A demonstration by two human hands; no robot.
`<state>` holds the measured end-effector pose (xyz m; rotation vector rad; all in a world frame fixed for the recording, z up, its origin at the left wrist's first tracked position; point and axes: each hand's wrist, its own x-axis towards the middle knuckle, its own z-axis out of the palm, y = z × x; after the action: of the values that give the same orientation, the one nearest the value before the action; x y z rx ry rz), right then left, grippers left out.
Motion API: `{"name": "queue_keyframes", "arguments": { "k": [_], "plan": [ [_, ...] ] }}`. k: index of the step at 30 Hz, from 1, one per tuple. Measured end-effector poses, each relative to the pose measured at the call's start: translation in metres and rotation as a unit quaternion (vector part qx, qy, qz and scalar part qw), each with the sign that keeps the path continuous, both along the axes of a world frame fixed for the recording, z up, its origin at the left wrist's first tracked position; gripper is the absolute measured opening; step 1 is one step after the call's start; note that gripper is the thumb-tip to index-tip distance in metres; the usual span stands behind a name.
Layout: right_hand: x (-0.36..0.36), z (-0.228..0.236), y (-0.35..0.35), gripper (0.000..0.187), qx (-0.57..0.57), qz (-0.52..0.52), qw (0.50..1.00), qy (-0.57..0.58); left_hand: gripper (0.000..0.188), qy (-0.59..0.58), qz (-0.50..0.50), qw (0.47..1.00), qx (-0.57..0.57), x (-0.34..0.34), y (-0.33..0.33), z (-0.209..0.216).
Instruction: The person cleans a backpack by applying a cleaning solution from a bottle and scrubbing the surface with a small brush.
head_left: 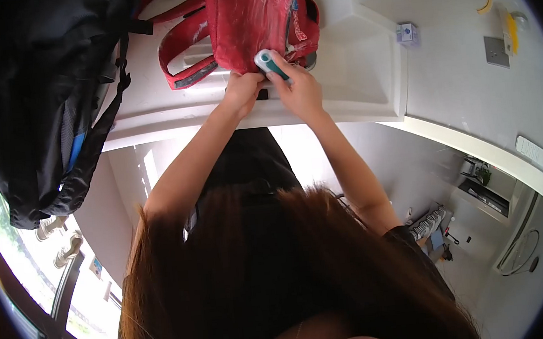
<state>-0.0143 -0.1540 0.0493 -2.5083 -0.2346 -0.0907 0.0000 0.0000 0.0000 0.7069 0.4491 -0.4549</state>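
Note:
A red backpack (244, 28) with streaks of white foam lies in a white basin (364, 50), its strap looped out to the left. My left hand (244, 92) is closed at the backpack's near lower edge, seemingly pinching the fabric, though its fingertips are partly hidden. In my right hand (300, 91) is a teal-and-white handled brush (269, 62), pressed against or just over the same edge; its bristles are out of sight. The two hands are close together above the basin's front rim.
A large black backpack (30, 105) hangs at the left, beside the basin. On the right ledge stands a small white-and-purple box (407, 34). A socket plate (496, 51) and a yellow item (512, 32) are on the right wall. Shoes (67, 249) show near the window.

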Motion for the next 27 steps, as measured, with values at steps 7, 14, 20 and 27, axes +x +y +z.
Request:
{"name": "queue_keyframes", "arguments": {
  "k": [7, 14, 20, 27],
  "plan": [
    [0.106, -0.01, -0.004, 0.044, -0.097, -0.005, 0.993, -0.065, 0.046, 0.101, 0.023, 0.992, 0.073, 0.003, -0.008, 0.02],
    [0.223, -0.019, -0.01, 0.043, -0.199, 0.101, 0.936, -0.272, 0.038, 0.084, 0.055, 0.992, 0.076, -0.004, 0.002, 0.023],
    [0.307, 0.015, -0.002, 0.037, -0.166, 0.024, 0.964, -0.206, 0.036, 0.082, -0.045, 0.977, 0.191, -0.028, 0.02, 0.025],
    [0.245, 0.04, -0.01, 0.049, 0.107, 0.013, 0.964, -0.242, 0.038, 0.027, 0.064, 0.985, 0.158, -0.068, 0.036, 0.063]
  ]
}}
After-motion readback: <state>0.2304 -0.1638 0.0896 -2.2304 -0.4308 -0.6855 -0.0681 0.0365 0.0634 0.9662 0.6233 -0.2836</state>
